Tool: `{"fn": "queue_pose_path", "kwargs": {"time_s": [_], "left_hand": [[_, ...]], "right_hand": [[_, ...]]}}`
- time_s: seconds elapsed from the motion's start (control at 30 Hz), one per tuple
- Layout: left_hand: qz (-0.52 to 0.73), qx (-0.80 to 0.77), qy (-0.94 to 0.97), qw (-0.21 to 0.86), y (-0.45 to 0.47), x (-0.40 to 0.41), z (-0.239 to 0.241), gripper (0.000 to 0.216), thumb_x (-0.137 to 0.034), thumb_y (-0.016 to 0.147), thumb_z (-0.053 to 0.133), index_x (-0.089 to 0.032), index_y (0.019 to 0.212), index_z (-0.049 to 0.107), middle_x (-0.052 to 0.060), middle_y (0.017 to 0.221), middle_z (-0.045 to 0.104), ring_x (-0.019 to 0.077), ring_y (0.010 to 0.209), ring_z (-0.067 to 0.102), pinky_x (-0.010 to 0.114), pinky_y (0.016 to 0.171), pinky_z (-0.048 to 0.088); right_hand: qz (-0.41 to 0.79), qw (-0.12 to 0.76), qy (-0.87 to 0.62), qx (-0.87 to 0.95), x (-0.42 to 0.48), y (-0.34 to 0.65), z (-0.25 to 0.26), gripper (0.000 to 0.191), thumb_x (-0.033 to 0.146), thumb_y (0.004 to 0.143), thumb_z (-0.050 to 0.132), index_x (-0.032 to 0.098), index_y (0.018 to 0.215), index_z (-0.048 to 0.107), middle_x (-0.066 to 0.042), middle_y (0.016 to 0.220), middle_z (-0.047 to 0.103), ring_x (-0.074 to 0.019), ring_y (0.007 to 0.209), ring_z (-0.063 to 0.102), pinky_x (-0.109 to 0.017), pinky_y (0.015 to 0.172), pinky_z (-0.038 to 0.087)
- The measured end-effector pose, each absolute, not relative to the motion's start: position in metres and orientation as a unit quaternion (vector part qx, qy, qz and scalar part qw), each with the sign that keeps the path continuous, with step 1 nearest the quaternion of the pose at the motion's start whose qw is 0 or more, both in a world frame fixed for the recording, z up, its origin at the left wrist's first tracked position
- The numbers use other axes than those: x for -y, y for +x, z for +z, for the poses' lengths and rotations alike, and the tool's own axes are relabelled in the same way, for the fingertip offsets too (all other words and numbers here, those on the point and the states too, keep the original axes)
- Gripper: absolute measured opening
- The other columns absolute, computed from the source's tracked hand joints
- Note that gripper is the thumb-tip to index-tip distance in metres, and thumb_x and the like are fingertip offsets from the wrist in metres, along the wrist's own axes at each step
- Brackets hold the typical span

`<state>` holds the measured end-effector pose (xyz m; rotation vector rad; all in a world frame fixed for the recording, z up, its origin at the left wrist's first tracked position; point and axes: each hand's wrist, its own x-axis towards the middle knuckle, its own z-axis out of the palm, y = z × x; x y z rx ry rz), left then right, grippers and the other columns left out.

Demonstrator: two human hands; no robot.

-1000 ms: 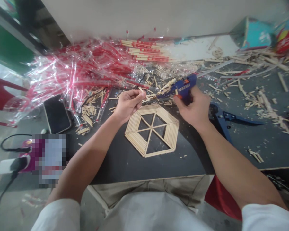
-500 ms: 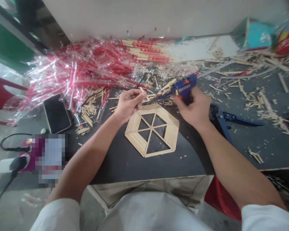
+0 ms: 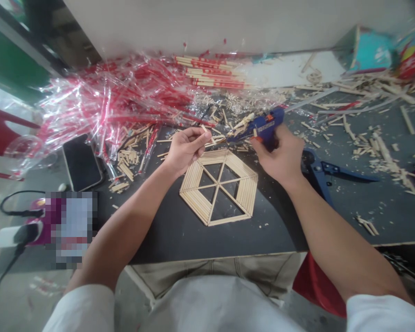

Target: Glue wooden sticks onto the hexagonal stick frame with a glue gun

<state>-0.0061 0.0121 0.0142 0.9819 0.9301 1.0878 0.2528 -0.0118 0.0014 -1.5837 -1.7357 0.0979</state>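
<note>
My left hand [image 3: 185, 148] is closed in a pinch on a short wooden stick [image 3: 211, 140], held just above the far edge of a flat hexagon frame of wooden sticks [image 3: 217, 186]. My right hand [image 3: 280, 154] grips a blue glue gun [image 3: 263, 127], whose nozzle points left at the stick's end. The hexagon lies on the dark tabletop [image 3: 180, 230] between my forearms, with six spokes meeting at its centre.
A heap of red and clear plastic wrappers [image 3: 117, 101] fills the back left. A black phone [image 3: 81, 163] lies at the left. Blue-handled cutters [image 3: 327, 173] lie right of my right hand. Cut stick pieces [image 3: 370, 138] litter the table. A pixelated patch sits beside cables [image 3: 17, 212].
Almost nothing: both hands stay at the same spot, the glue gun's nozzle held against the stick. The view shifts very slightly.
</note>
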Motion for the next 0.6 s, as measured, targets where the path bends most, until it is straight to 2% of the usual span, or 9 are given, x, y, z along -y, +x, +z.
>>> {"fn": "queue_pose_path", "kwargs": {"time_s": [0.23, 0.43, 0.53, 0.6], "left_hand": [[0.482, -0.388, 0.452, 0.642, -0.005, -0.010, 0.016, 0.036, -0.039, 0.071, 0.098, -0.018, 0.081, 0.071, -0.004, 0.065, 0.061, 0.0017, 0.045, 0.047, 0.016, 0.036, 0.030], [0.461, -0.409, 0.469, 0.633, -0.004, -0.008, 0.015, 0.042, -0.047, 0.065, 0.100, -0.018, 0.079, 0.074, -0.005, 0.059, 0.057, 0.0027, 0.045, 0.046, 0.017, 0.037, 0.031], [0.458, -0.405, 0.490, 0.622, -0.004, -0.007, 0.012, 0.043, -0.050, 0.063, 0.100, -0.019, 0.078, 0.075, -0.003, 0.061, 0.060, 0.0037, 0.047, 0.048, 0.018, 0.038, 0.032], [0.448, -0.405, 0.514, 0.609, -0.004, -0.007, 0.010, 0.040, -0.050, 0.066, 0.098, -0.019, 0.079, 0.076, -0.001, 0.066, 0.065, 0.0042, 0.047, 0.048, 0.020, 0.039, 0.032]], "right_hand": [[0.060, 0.374, -0.667, 0.642, 0.009, 0.259, 0.007, 0.032, 0.047, 0.082, 0.075, 0.026, 0.103, 0.063, -0.010, 0.091, 0.074, -0.0324, 0.084, 0.071, -0.051, 0.085, 0.058], [0.067, 0.316, -0.741, 0.588, -0.008, 0.288, -0.009, 0.044, 0.046, 0.075, 0.082, 0.022, 0.107, 0.064, -0.013, 0.096, 0.072, -0.0377, 0.097, 0.069, -0.061, 0.097, 0.054], [0.008, 0.345, -0.727, 0.593, -0.010, 0.295, -0.014, 0.047, 0.045, 0.074, 0.082, 0.021, 0.111, 0.065, -0.018, 0.115, 0.070, -0.0418, 0.118, 0.064, -0.064, 0.106, 0.048], [-0.037, 0.378, -0.698, 0.606, -0.007, 0.290, -0.008, 0.040, 0.043, 0.079, 0.078, 0.023, 0.112, 0.066, -0.018, 0.122, 0.069, -0.0407, 0.125, 0.060, -0.063, 0.112, 0.045]]}}
